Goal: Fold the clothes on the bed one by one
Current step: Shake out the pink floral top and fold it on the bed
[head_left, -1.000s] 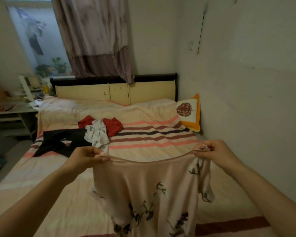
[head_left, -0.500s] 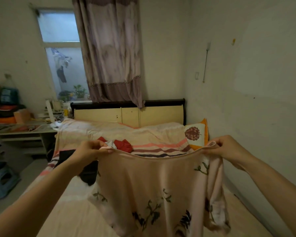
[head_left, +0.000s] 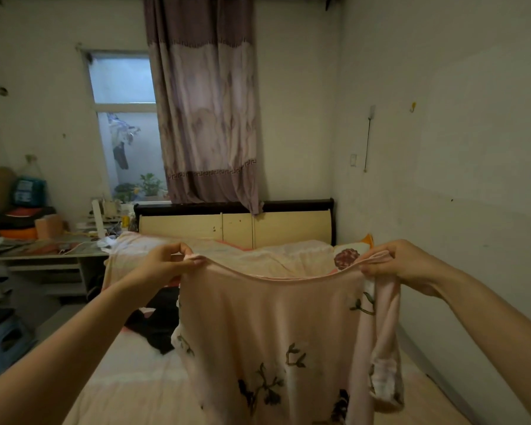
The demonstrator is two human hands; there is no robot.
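Both hands hold a pink floral top (head_left: 276, 332) up at centre frame: the left hand (head_left: 163, 265) pinches one top corner, the right hand (head_left: 402, 265) the other. It hangs above the bed (head_left: 135, 378).

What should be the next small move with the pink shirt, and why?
Probably lower the pink floral shirt flat onto the bed. The left hand and right hand pinch its top corners, and it hangs spread open in the air, unfolded.

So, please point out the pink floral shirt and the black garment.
pink floral shirt (head_left: 267, 326), head view, plain front panel.
black garment (head_left: 158, 325), head view, its middle, lying on the bed.
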